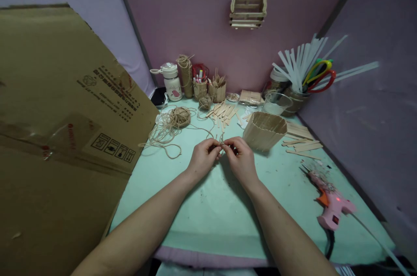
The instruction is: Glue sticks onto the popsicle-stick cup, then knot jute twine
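Over the middle of the table, my left hand [205,154] and my right hand [239,152] meet with their fingertips pinched close together. Between them is a thin piece of twine [222,138], its short end sticking up above the fingers. A loose strand runs from the left toward my hands, out of a ball of twine [180,117] that lies beside a tangle of loops. Just right of my right hand stands a container made of wooden craft sticks [264,131], open at the top. The exact knot or loop in my fingers is too small to make out.
A pink hot glue gun [332,202] with a lit red light lies at the right, its cord trailing forward. Loose craft sticks [302,145] lie behind it. A large cardboard box [65,137] blocks the left. Jars, scissors [322,80] and a white bottle [172,84] line the back.
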The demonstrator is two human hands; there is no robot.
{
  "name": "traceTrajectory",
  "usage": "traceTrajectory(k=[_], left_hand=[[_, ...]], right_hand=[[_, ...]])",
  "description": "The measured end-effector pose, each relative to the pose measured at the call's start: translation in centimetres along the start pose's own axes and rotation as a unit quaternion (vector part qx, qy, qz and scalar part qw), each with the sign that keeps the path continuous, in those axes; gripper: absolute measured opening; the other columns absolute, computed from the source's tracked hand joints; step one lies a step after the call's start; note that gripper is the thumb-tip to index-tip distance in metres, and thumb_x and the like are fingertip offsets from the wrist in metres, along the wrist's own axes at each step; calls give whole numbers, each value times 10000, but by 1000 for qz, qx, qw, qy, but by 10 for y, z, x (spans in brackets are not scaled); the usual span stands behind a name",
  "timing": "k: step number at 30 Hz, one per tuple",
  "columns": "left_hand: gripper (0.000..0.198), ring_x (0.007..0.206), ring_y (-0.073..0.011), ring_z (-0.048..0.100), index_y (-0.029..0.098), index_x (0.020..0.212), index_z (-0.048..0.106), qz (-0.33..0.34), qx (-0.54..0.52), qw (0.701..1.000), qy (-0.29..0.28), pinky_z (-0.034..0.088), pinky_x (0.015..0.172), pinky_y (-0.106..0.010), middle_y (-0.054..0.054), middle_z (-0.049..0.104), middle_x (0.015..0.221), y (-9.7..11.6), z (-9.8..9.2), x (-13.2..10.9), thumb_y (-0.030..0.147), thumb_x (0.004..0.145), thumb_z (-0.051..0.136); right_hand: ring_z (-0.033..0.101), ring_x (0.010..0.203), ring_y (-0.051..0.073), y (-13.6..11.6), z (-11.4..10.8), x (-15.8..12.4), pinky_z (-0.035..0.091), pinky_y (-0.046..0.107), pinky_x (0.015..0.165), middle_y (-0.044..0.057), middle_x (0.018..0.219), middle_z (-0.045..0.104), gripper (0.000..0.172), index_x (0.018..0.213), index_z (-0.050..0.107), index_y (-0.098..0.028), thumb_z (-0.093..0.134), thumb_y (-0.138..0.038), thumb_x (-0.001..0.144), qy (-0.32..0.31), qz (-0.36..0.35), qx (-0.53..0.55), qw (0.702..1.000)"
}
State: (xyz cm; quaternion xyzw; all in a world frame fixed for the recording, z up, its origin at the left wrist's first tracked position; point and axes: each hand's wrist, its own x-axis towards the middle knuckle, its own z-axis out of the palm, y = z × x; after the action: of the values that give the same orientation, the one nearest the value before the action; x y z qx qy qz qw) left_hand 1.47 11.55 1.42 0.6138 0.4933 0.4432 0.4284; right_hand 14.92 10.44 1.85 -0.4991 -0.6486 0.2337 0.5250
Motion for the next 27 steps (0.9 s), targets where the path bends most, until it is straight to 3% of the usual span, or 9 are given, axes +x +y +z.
traceTrajectory(k=[6,15,18,22,24,27], left_hand=[[92,740,-134,580,168,803,687,80,80,993,42,442,702,-240,-26,667,786,2,0,1,191,791,598],[99,704,-133,580,168,782,694,46,71,996,17,434,676,-243,-18,687,764,1,2,-2,223,794,613],[99,706,-135,590,163,776,694,27,48,998,29,442,681,-245,-21,694,766,-2,2,0,229,780,621],[123,745,-150,620,156,808,700,-3,2,998,55,465,713,-257,-36,709,799,-7,1,3,250,763,634],[130,756,-153,625,155,825,704,0,-2,998,63,470,723,-261,-40,710,806,-8,1,3,239,762,627],[120,759,-149,617,158,820,705,18,18,998,64,466,726,-258,-39,704,806,-6,1,2,219,765,619]], right_hand=[[548,736,165,1,0,-1,420,286,642,26,758,602,130,739,627,-195,558,-256,831,6,29,8,1000],[525,678,157,8,-1,3,411,294,658,15,715,605,188,732,595,-179,590,-361,780,111,139,71,981],[520,663,151,12,0,6,408,286,642,6,699,607,215,744,612,-177,607,-391,761,83,168,109,976],[523,658,148,14,3,7,417,283,628,6,715,611,234,775,615,-181,636,-411,739,-4,191,146,971],[536,680,153,14,4,5,427,286,638,16,751,622,232,803,612,-184,655,-400,728,-34,179,144,973],[552,715,166,10,5,2,432,289,640,30,777,625,210,800,613,-189,635,-393,754,-25,136,102,985]])
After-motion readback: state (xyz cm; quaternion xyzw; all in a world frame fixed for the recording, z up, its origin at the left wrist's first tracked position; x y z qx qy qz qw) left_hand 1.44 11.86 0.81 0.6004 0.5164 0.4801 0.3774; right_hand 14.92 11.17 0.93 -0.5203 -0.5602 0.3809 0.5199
